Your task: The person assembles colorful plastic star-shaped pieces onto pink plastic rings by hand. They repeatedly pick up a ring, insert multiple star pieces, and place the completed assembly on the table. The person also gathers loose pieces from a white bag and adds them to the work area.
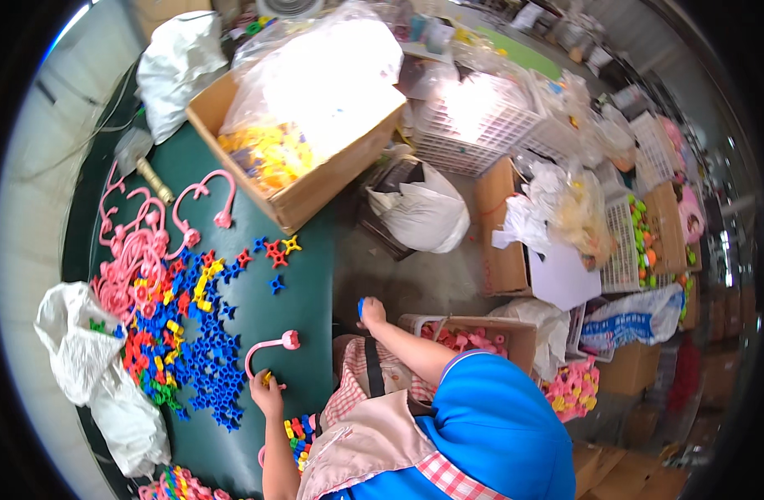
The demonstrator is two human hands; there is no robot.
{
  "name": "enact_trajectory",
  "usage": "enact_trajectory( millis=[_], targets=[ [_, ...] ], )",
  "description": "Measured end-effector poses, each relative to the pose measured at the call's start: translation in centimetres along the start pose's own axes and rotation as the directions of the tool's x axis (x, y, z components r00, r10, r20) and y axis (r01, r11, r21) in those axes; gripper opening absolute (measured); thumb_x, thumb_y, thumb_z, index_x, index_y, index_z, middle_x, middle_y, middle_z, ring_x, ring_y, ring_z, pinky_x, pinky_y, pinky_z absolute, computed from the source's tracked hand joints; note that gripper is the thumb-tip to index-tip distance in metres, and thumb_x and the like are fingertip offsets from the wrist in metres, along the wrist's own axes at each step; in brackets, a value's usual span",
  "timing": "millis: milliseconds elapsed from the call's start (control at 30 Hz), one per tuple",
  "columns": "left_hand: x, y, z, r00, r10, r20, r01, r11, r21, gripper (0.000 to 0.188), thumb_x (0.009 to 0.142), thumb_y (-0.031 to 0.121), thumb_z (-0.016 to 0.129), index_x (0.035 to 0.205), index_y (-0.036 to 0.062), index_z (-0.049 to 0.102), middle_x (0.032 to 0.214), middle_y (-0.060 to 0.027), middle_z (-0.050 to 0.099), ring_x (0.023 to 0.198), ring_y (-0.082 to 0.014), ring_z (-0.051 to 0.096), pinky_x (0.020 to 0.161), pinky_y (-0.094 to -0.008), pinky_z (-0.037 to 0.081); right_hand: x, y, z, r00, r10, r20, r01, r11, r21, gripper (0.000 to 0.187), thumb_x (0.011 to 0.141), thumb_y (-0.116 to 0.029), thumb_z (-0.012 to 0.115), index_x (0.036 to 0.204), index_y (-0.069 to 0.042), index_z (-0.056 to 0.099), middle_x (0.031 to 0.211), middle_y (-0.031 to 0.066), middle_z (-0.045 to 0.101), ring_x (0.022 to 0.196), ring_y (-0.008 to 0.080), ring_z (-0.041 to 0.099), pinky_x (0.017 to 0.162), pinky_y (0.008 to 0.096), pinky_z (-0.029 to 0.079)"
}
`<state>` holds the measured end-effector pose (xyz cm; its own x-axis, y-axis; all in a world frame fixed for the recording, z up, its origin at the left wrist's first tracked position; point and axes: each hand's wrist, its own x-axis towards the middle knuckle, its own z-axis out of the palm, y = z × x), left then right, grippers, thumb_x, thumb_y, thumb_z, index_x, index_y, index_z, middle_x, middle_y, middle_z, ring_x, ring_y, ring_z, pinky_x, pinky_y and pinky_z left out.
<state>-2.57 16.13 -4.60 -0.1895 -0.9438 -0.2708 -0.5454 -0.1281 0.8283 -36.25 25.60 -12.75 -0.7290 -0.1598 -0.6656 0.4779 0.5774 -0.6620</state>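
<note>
White bag [428, 217] near middle — white lattice crate [461, 154] beyond — blue-and-white sack [636, 323] at right.

The tabletop [307, 296] is dark green. A big cardboard box [340, 171] sits at its far end. Pink curved sticks [134, 257] lie heaped on the left, next to lots of blue star pieces [211, 358], with red, yellow and green pieces [135, 358] beside them. White bags [132, 429] lie along the left edge.
</note>
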Motion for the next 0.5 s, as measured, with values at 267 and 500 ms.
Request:
enact_trajectory(
  millis=[267, 500],
  targets=[
    [1.9, -2.5, -0.6, 0.996, -0.059, 0.061, 0.058, 0.998, 0.023, 0.021, 0.086, -0.003, 0.062, 0.107, -0.0045, 0.066, 0.111, -0.0161, 0.053, 0.072, -0.0245, 0.067, 0.053, -0.0307, 0.063, -0.9, 10.7, -9.5, 0.929, 0.369, 0.01, -0.366, 0.926, -0.096, 0.051, 0.094, -0.044, 0.044, 0.097, 0.003, 0.065, 0.079, 0.0181, 0.069, 0.069, 0.0298, 0.07, 0.066, 0.047, 0.058],
    [2.2, -2.4, -0.3, 0.99, -0.064, 0.126, 0.063, 0.998, 0.008, 0.022, 0.087, -0.004, 0.058, 0.108, -0.0078, 0.063, 0.111, -0.0158, 0.051, 0.062, -0.0238, 0.067, 0.05, -0.0298, 0.059, 1.3, 13.3, -18.6, 0.843, 0.492, 0.218, -0.522, 0.65, 0.552, 0.011, 0.091, -0.018, 0.058, 0.089, -0.007, 0.054, 0.07, 0.0091, 0.055, 0.059, 0.023, 0.059, 0.058, 0.0428, 0.056]
  ],
)
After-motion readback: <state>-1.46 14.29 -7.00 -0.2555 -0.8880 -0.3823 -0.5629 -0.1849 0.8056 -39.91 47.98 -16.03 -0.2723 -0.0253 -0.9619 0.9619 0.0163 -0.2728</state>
